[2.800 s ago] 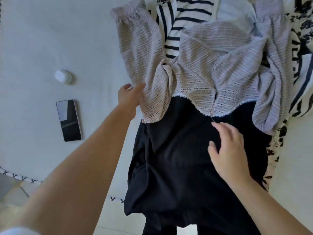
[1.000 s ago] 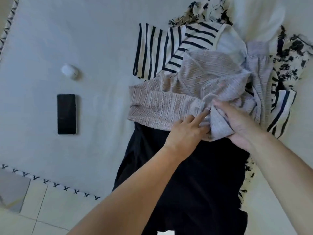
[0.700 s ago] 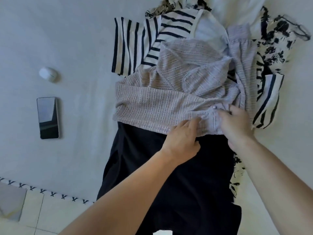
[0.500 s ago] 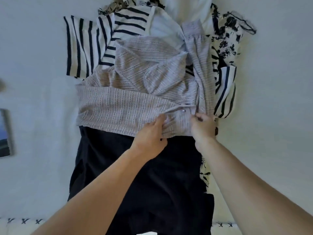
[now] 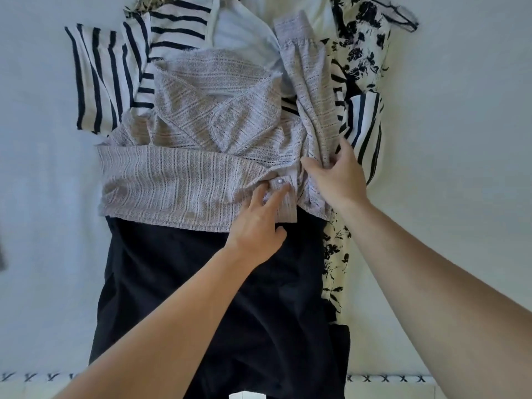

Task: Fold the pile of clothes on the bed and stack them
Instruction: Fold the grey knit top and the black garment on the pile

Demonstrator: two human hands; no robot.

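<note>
**Folding the second sleeve across the lace-knit top**

Lying on top of the pile in the middle of the bed [image 5: 43, 168], the pale lace-knit top [image 5: 218, 131] is spread over a black garment [image 5: 218, 283]. One sleeve is already laid crosswise over the body, its long axis running left to right, with the cuff pinned under the straight fingers of the left hand [image 5: 256, 226], just beside a small pearl button [image 5: 279, 182]. The other sleeve [image 5: 311, 90] runs away from the person, up and slightly left from the right hand [image 5: 336, 174], whose thumb and fingers are curled round its bunched base. That hand is judged the nearer for the next fold.

Hidden beneath are most of a striped shirt [image 5: 112, 82] and a floral garment [image 5: 362, 50]. The black garment's lower edge is cut off.
</note>
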